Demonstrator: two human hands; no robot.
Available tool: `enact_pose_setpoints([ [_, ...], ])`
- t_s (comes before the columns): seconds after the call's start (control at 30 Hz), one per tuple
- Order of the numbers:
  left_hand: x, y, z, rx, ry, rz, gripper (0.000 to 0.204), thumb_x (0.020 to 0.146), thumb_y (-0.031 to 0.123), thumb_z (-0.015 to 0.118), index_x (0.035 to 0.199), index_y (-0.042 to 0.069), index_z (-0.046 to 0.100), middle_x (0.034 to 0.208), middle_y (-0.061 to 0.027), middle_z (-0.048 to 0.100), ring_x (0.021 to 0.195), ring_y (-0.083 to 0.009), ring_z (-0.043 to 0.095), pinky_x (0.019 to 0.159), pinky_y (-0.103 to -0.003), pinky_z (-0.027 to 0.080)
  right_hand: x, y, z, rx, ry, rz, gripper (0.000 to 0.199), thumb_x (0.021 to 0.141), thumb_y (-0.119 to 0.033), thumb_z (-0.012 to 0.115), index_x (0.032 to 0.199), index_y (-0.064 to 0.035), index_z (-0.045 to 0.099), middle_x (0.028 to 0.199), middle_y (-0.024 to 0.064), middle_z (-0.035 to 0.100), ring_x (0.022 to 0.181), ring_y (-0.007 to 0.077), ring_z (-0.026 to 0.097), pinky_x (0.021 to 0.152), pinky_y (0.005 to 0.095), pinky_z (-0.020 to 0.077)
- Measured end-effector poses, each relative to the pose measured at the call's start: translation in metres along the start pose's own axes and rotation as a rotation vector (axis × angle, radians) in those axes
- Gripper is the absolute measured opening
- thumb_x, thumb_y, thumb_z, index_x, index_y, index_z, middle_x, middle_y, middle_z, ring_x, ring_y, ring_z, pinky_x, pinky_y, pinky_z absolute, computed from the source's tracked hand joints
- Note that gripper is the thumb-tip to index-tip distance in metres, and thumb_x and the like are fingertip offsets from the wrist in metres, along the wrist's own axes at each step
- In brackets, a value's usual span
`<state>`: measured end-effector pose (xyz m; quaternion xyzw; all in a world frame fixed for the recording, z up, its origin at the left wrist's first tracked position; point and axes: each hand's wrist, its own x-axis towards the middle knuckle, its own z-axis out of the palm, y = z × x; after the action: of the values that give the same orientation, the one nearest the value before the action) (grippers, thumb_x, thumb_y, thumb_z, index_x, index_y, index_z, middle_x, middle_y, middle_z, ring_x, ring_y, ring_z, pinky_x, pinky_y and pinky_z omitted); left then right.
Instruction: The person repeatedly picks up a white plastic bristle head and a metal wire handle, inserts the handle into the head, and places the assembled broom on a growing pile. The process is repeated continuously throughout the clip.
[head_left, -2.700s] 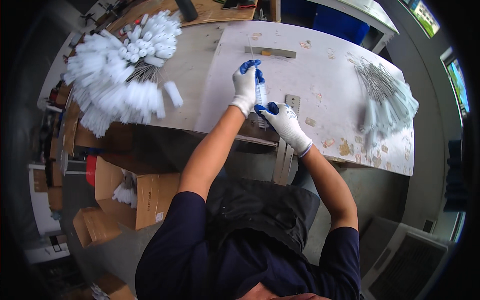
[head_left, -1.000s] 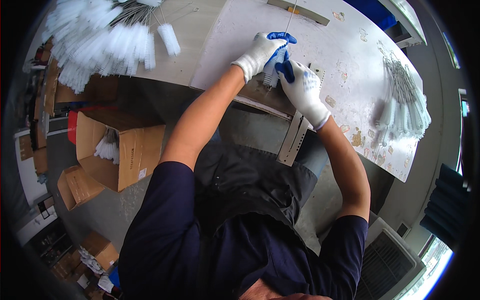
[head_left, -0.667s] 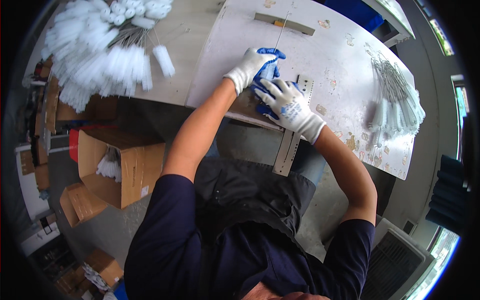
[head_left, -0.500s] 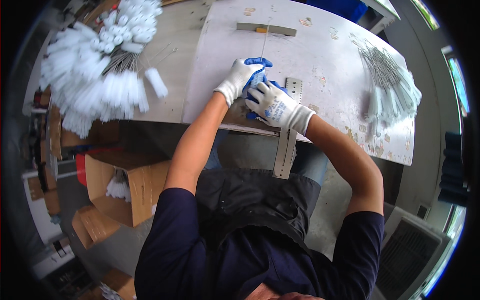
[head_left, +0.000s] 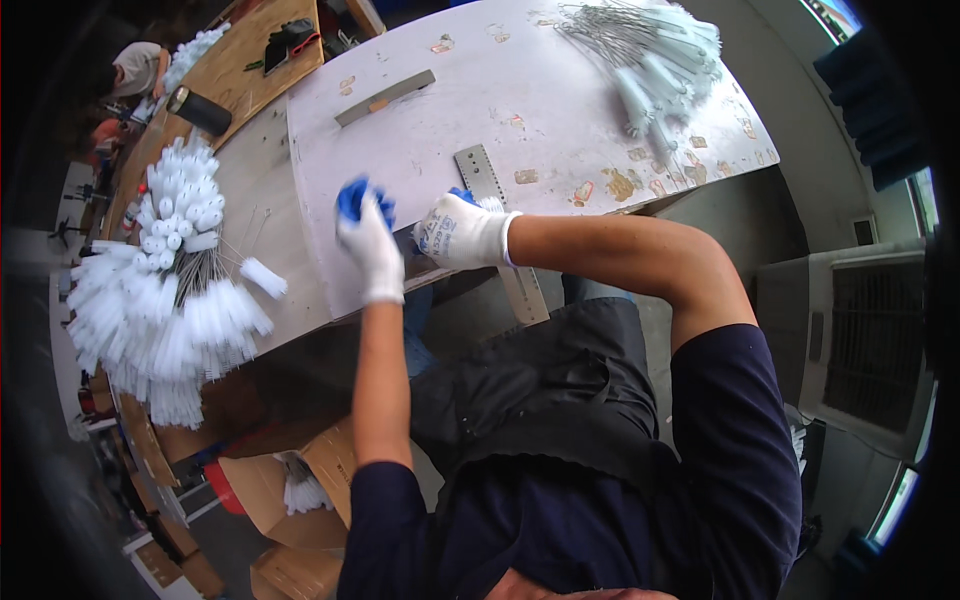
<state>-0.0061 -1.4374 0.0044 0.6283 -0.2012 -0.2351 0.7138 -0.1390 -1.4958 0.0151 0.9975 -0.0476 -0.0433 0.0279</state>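
My left hand [head_left: 371, 245], in a white glove with blue fingertips, is raised over the near edge of the work table [head_left: 400, 150]. Its fingers are blurred by motion, so their grip cannot be made out. To its right, my right hand [head_left: 460, 232] is closed, wearing the same kind of glove. White bristles of a wire-handled brush [head_left: 491, 204] poke out beside its knuckles; most of that brush is hidden by the glove. A perforated metal strip [head_left: 481, 172] lies under my right wrist and juts past the table's front edge.
Many white bristle brushes [head_left: 190, 320] are heaped on the left. Another bundle of brushes [head_left: 650, 60] lies far right. A grey bar [head_left: 388, 97] rests toward the back. A black bottle [head_left: 198, 110] stands back left; below are open cardboard boxes [head_left: 265, 490]. Another person [head_left: 140, 70] sits far left.
My hands were together around a brush with its wire pointing away; now the left has come apart from the right, moving leftward. The whole view has turned, shifting the table.
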Motion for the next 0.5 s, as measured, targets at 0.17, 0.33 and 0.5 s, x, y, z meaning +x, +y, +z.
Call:
enact_pose_setpoints([
  [0.17, -0.116, -0.026, -0.052, -0.052, 0.074, -0.281, 0.014, 0.102, 0.018, 0.058, 0.109, 0.009, 0.066, 0.087, 0.0002, 0.064, 0.065, -0.0089, 0.057, 0.054, -0.024, 0.044, -0.004, -0.023, -0.020, 0.159, -0.058, 0.244, 0.020, 0.088, -0.018, 0.060, 0.096, -0.0130, 0.078, 0.090, 0.0082, 0.075, 0.089, 0.0260, 0.075, 0.063, 0.0438, 0.0559],
  [0.33, -0.146, -0.037, -0.035, -0.265, -0.477, -0.550, 0.027, 0.103, 0.027, 0.057, 0.115, 0.004, 0.064, 0.101, -0.0082, 0.070, 0.079, -0.0173, 0.069, 0.064, -0.032, 0.054, 0.002, -0.039, -0.031, 0.269, -0.118, 0.496, 0.025, 0.089, -0.018, 0.057, 0.101, -0.0088, 0.078, 0.100, 0.0162, 0.076, 0.093, 0.0293, 0.075, 0.073, 0.0427, 0.0575],
  [0.5, -0.148, -0.034, -0.011, -0.904, -0.454, -0.737, 0.031, 0.104, 0.029, 0.049, 0.120, 0.005, 0.059, 0.100, -0.0075, 0.067, 0.089, -0.0211, 0.066, 0.073, -0.037, 0.052, 0.004, -0.048, -0.038, 0.376, -0.105, 0.605, 0.029, 0.092, -0.021, 0.056, 0.102, -0.0044, 0.077, 0.101, 0.0193, 0.075, 0.093, 0.0325, 0.074, 0.077, 0.0449, 0.0573],
])
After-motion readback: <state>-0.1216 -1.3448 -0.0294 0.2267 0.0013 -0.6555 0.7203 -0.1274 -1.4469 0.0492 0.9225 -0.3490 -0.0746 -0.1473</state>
